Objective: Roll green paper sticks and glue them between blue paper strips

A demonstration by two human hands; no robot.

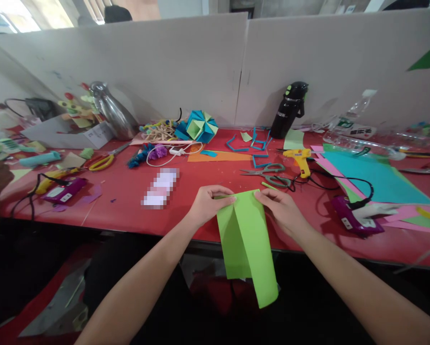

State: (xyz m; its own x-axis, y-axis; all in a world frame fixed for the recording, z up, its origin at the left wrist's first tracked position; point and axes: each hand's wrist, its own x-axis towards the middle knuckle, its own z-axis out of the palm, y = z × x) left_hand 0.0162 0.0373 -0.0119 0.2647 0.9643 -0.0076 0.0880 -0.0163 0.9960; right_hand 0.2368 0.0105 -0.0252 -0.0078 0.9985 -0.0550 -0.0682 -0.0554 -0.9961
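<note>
Paper (256,244), green and bent over, hangs at the front edge of the red table (119,189). The left hand (211,203) and right hand (281,206) each pinch its top. If one pinch slips, it might swing loose and get a crooked crease.

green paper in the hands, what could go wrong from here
The green paper hangs past the front edge of the red table, so it might slip downward if the left hand and right hand loosen their pinch near its top. Its lower part hangs loose, so it could crease if pressed against that edge. Gray-handled scissors lie just beyond the hands, so a forward reach might brush the blades.
</note>
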